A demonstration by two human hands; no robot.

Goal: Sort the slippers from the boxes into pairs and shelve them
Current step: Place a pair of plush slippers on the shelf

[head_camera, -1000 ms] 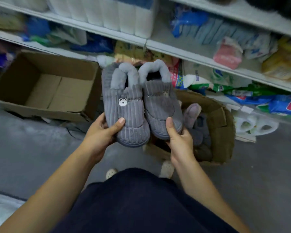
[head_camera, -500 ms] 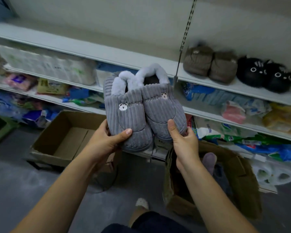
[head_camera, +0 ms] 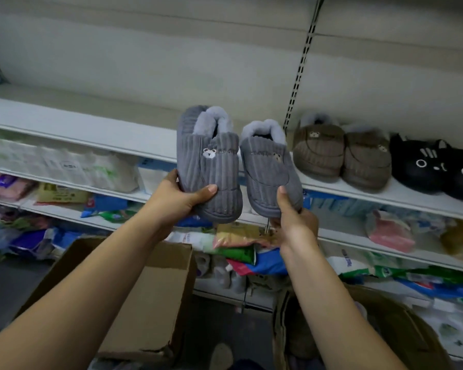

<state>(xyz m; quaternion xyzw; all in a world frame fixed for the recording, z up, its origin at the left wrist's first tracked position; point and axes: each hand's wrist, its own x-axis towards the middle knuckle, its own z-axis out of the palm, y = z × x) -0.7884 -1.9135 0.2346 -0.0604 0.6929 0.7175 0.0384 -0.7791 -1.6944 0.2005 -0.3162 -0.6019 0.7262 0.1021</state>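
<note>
I hold a pair of grey corduroy slippers with fleece lining and small bear patches, raised in front of the white upper shelf (head_camera: 91,132). My left hand (head_camera: 179,198) grips the toe of the left grey slipper (head_camera: 209,166). My right hand (head_camera: 294,222) grips the toe of the right grey slipper (head_camera: 267,166), which sits slightly lower and apart from the first. On the shelf to the right stand a brown slipper pair (head_camera: 340,153) and a black cat-face pair (head_camera: 436,166).
A cardboard box (head_camera: 150,297) stands below on the left, and a second box (head_camera: 401,327) at lower right, its contents mostly hidden by my arm. Lower shelves (head_camera: 358,239) are packed with bagged goods. The upper shelf left of the slippers is bare.
I have lifted both slippers higher toward the upper shelf and my view has tilted up. The two slippers, pressed together before, now have a gap between them.
</note>
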